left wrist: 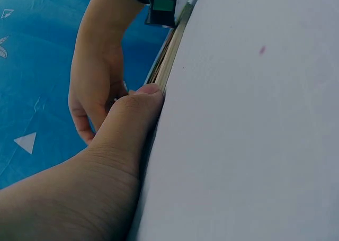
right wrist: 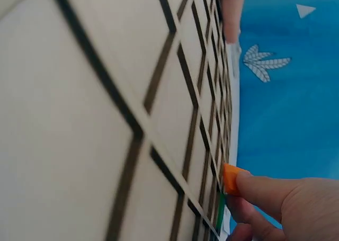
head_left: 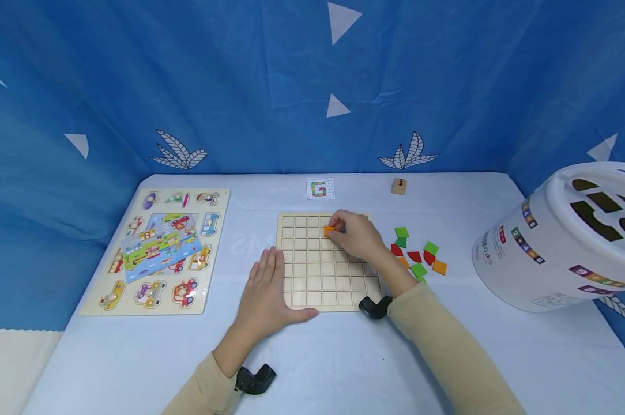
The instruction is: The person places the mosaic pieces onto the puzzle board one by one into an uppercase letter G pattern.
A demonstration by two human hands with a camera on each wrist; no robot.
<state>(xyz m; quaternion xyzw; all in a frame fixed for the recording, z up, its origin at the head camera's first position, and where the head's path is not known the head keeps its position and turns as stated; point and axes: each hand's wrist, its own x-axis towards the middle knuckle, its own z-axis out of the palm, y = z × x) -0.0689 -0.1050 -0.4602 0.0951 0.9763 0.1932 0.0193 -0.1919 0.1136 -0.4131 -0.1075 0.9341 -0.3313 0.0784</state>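
A wooden grid board [head_left: 314, 283] lies on the table. My right hand [head_left: 357, 235] pinches an orange square tile [head_left: 328, 231] between thumb and fingers over the board's far rows. In the right wrist view the orange tile [right wrist: 232, 179] is right at the grid, and a green piece [right wrist: 220, 212] shows on the board below it. My left hand [head_left: 267, 294] rests along the board's left side with fingers straight, its thumb at the near edge. In the left wrist view that thumb [left wrist: 135, 111] touches the board's edge [left wrist: 168, 55].
Several green, red and orange tiles [head_left: 418, 270] lie right of the board. Behind it are a small card [head_left: 320, 188] with a coloured G and a wooden cube [head_left: 398, 186]. A vehicle puzzle [head_left: 169, 294] bearing picture cards lies left; a white bucket [head_left: 504, 271] stands right.
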